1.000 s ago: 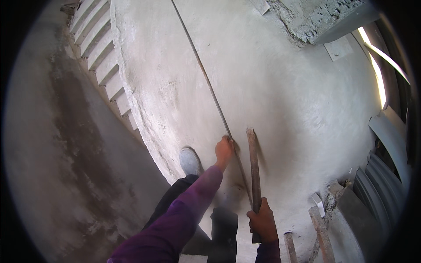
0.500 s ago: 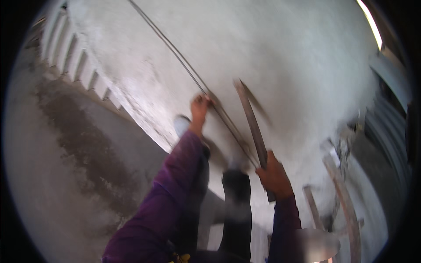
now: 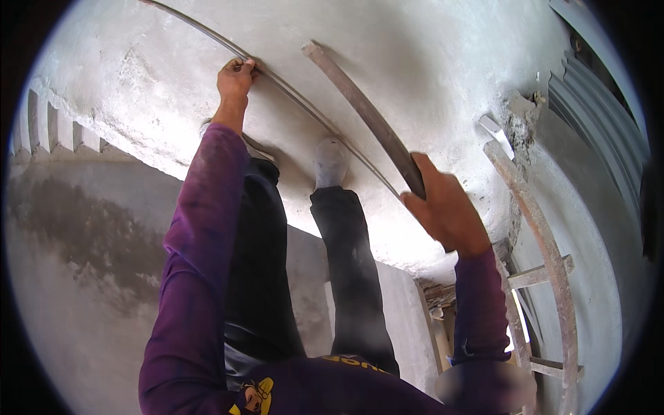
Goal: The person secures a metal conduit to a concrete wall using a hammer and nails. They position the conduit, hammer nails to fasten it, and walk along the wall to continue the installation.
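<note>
Shifted higher in view than half a second ago, the left hand (image 3: 236, 81) pinches a thin rod (image 3: 339, 134), and the right hand (image 3: 446, 207) grips a brown bar (image 3: 366, 112) by its lower end. Spanning both hands, the rod slants from upper left to the right thumb, inside the concrete slab's (image 3: 429, 90) rough lower edge; a ladder (image 3: 532, 207) leans into view at right.

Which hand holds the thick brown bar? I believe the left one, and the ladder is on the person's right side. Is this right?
Only the hand is wrong: the head view shows the right hand holding the thick brown bar, while the left hand is on the thin rod. The ladder is on the person's right side.
</note>
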A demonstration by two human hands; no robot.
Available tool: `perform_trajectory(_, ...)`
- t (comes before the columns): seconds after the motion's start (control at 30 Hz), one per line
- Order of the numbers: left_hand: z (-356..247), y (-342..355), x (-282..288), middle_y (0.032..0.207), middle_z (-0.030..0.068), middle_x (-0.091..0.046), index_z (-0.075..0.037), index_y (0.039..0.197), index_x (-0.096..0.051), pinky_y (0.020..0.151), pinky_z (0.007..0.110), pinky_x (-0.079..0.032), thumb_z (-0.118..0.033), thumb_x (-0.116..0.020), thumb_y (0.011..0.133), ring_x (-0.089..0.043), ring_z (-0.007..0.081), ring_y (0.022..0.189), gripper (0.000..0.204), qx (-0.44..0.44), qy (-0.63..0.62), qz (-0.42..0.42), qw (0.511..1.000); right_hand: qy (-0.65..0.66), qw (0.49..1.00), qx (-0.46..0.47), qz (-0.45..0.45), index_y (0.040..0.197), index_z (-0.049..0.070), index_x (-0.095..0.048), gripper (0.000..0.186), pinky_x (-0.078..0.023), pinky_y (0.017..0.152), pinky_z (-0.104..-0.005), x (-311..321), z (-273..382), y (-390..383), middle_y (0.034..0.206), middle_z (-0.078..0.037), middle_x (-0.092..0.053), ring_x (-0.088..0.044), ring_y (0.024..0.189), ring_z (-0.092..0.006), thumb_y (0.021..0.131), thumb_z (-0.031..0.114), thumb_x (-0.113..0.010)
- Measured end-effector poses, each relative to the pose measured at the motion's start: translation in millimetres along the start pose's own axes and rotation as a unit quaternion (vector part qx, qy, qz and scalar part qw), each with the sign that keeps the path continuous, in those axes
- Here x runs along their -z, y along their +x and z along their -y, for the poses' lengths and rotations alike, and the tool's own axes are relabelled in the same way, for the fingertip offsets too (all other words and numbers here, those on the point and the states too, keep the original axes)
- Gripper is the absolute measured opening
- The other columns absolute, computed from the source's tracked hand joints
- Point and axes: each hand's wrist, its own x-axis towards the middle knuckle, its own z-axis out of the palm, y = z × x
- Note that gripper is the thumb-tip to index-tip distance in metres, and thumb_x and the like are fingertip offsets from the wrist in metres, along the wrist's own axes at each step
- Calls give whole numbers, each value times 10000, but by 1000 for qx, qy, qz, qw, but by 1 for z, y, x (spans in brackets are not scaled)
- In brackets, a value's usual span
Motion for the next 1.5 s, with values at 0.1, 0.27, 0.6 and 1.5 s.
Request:
perform_trajectory(0.1, -4, -2, 8, 898, 85, -770, 2, 955, -702, 697, 271, -607, -90, -701, 989, -720, 141, 749, 98, -4, 6, -11, 1000, -8, 1000, 12, 28, 1421, -26, -455, 590, -520, 705, -491, -4, 4, -12, 819, -282, -669, -696, 781, -454, 917, 137, -715)
perform_trajectory(0.27, 0, 1, 5, 902, 64, -779, -12, 966, -710, 702, 272, -606, -90, -688, 998, -726, 132, 757, 87, 12, 25, 9, 1000, -35, 996, -5, 81, 1408, -18, -454, 569, -506, 657, -484, -14, 15, -15, 733, -248, -639, -675, 697, -434, 912, 128, -689)
perform_trajectory(0.6, 4, 5, 5, 868, 31, -779, -57, 960, -757, 730, 277, -589, -126, -689, 990, -727, 105, 774, 101, 25, -15, 40, 999, -73, 993, 6, 90, 1401, 3, -429, 562, -493, 678, -525, -15, 49, -2, 718, -241, -626, -666, 714, -447, 897, 110, -655)
perform_trajectory(1.5, 10, 4, 3, 819, 165, -770, -26, 983, -757, 757, 412, -583, -293, -755, 926, -767, 305, 774, 273, -78, 256, -30, 963, -131, 988, -8, 76, 1281, 0, -429, 427, -511, 660, -567, -52, 92, -10, 788, -262, -645, -663, 765, -495, 884, 18, -583)
